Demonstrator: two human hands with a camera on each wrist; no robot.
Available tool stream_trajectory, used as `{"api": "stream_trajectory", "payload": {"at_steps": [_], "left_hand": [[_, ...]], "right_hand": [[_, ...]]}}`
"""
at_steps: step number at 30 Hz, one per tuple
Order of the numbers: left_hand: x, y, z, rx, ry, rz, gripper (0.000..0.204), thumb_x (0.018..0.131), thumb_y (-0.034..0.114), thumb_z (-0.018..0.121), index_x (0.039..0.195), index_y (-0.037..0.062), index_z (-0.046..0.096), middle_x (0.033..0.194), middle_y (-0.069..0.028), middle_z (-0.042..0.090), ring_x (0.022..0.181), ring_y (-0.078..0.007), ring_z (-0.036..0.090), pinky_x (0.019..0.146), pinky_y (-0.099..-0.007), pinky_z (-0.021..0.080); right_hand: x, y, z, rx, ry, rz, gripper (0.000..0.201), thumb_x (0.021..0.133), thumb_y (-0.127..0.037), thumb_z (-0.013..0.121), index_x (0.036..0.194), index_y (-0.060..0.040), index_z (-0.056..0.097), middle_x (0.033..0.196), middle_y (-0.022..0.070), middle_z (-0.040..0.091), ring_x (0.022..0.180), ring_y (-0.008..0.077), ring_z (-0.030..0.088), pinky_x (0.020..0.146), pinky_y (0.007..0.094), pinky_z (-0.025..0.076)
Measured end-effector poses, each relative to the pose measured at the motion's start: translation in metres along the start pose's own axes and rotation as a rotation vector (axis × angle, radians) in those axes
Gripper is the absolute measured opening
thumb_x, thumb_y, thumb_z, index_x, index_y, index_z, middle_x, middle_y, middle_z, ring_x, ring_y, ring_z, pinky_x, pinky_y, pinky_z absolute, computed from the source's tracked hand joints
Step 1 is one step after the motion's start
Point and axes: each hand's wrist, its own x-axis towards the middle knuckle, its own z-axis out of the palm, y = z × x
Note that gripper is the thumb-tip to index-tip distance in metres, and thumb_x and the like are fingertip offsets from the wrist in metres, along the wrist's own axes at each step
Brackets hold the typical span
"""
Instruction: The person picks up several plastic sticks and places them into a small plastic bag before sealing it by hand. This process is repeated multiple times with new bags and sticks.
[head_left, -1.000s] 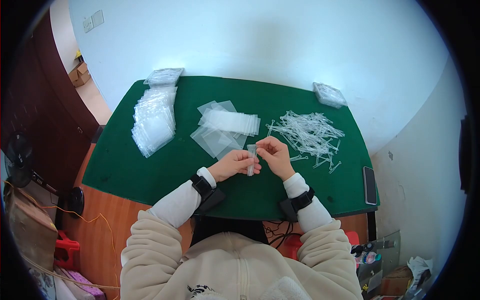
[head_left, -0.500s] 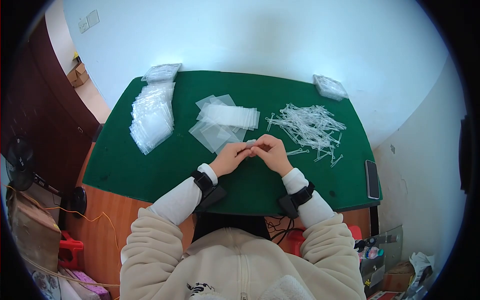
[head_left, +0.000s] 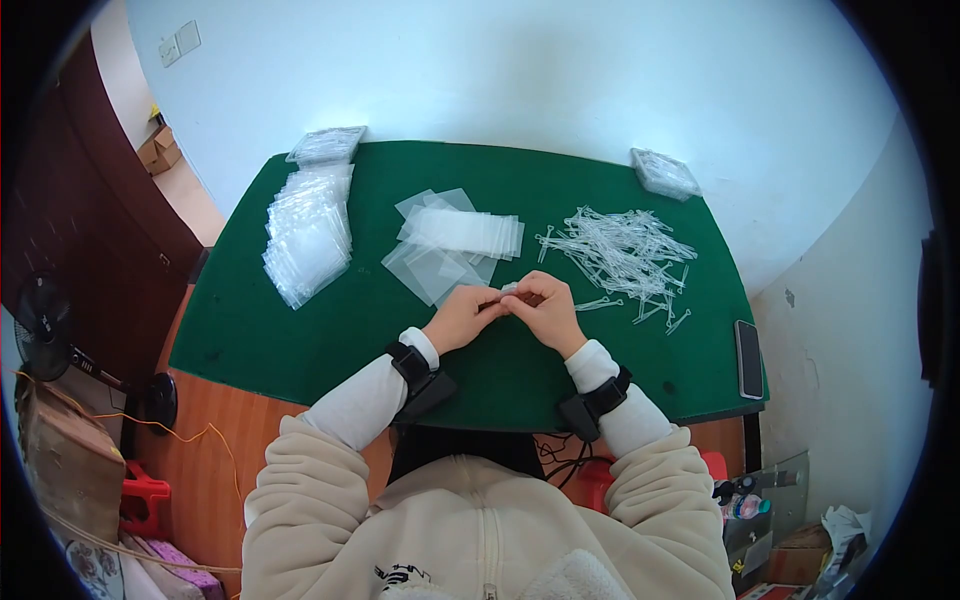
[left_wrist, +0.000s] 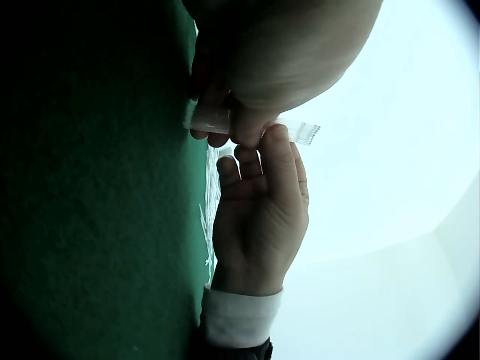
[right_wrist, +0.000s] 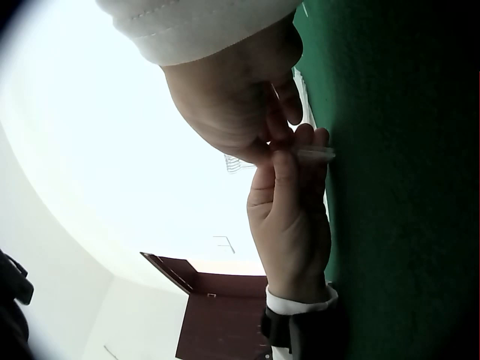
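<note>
Near the front middle of the table, my left hand (head_left: 463, 317) and right hand (head_left: 549, 312) meet at the fingertips. Between them they pinch a narrow clear plastic bag (left_wrist: 301, 133), whose upper end shows a row of small ridges past the thumbs. Its lower end (right_wrist: 316, 154) lies against the left fingers. Most of its length is hidden by the fingers. Just beyond the hands lie loose flat clear bags (head_left: 470, 232). To the right spreads a pile of thin clear plastic pins with ringed ends (head_left: 625, 250).
Overlapping clear packets (head_left: 305, 235) fan out at the left. Stacked packets (head_left: 328, 145) stand at the back left, with another stack (head_left: 665, 174) at the back right. A phone (head_left: 748, 358) lies by the right edge of the green table (head_left: 300, 350).
The bag stood upright in the left hand with the right fingers at its top; both hands have since closed together over it, hiding most of it. In the last half second they barely moved.
</note>
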Motion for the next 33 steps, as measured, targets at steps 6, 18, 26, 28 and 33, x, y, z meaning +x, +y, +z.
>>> {"api": "stream_trajectory", "payload": {"at_steps": [6, 18, 26, 28, 33], "left_hand": [[-0.0003, 0.0043, -0.0033, 0.01, -0.001, -0.023, 0.018, 0.086, 0.016, 0.059, 0.091, -0.0015, 0.061, 0.068, -0.0099, 0.059, 0.062, -0.0134, 0.05, 0.059, -0.029, 0.041], [0.0011, -0.001, -0.0051, -0.121, -0.027, -0.027, 0.02, 0.085, 0.017, 0.062, 0.089, -0.002, 0.062, 0.067, -0.0073, 0.059, 0.063, -0.0086, 0.049, 0.059, -0.0273, 0.041], [0.0004, -0.0016, -0.006, -0.034, -0.005, -0.004, 0.019, 0.084, 0.017, 0.063, 0.089, -0.0016, 0.062, 0.069, -0.0105, 0.061, 0.06, -0.0129, 0.051, 0.059, -0.0283, 0.041], [0.0004, -0.0003, -0.0069, -0.016, -0.011, -0.019, 0.019, 0.083, 0.017, 0.063, 0.088, -0.0014, 0.063, 0.069, -0.0112, 0.061, 0.059, -0.0144, 0.051, 0.058, -0.0287, 0.041], [-0.0002, 0.0025, -0.0082, -0.007, -0.004, -0.02, 0.019, 0.083, 0.017, 0.064, 0.087, -0.0015, 0.063, 0.068, -0.0116, 0.06, 0.058, -0.0149, 0.051, 0.057, -0.0291, 0.041]], "right_hand": [[0.0006, -0.0055, 0.0001, 0.036, 0.01, 0.063, 0.007, 0.071, -0.003, 0.07, 0.075, 0.0001, 0.065, 0.074, 0.003, 0.055, 0.066, 0.0096, 0.055, 0.058, 0.0213, 0.044], [0.0008, -0.0004, -0.0022, 0.004, -0.027, -0.011, 0.006, 0.073, 0.0, 0.067, 0.075, 0.0012, 0.061, 0.075, 0.0001, 0.052, 0.063, 0.0043, 0.049, 0.054, 0.0177, 0.038], [0.0012, -0.0031, -0.0023, 0.008, -0.023, -0.011, 0.006, 0.073, 0.001, 0.067, 0.076, 0.0011, 0.062, 0.075, 0.0003, 0.053, 0.064, 0.0045, 0.05, 0.054, 0.0175, 0.039], [0.0011, -0.003, -0.0027, -0.004, -0.027, -0.011, 0.007, 0.073, 0.001, 0.068, 0.076, 0.0011, 0.061, 0.076, 0.0005, 0.054, 0.064, 0.0046, 0.051, 0.055, 0.0175, 0.04], [0.0007, -0.0005, -0.0027, 0.011, -0.023, 0.009, 0.008, 0.073, 0.001, 0.068, 0.076, 0.0009, 0.061, 0.076, 0.0006, 0.054, 0.065, 0.0049, 0.052, 0.056, 0.0177, 0.042]]}}
